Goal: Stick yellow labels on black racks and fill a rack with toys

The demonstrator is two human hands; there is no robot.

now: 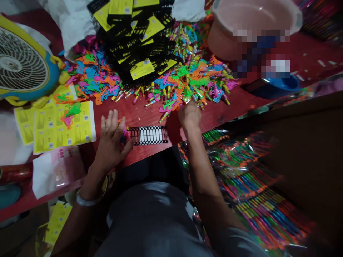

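Note:
A black lattice holder (pixel 151 135) lies flat on the red table (pixel 120 109), near its front edge. My left hand (pixel 111 139) rests at the holder's left end with its fingers spread, over some pink and blue plastic pieces (pixel 125 135). At the front of a heap of colourful plastic pieces (pixel 184 80), my right hand (pixel 190 116) has its fingers curled together and pointing into the heap. What those fingers hold, if anything, is hidden by the hand and the pieces.
Black holders with yellow cards (pixel 142 67) are stacked behind the heap. On the left are a fan (pixel 24 60), yellow label sheets (pixel 64 125) and a pink packet (pixel 66 166). A pink tub (pixel 222 39) and a blue container (pixel 273 87) stand right. Bagged colourful sticks (pixel 268 214) lie lower right.

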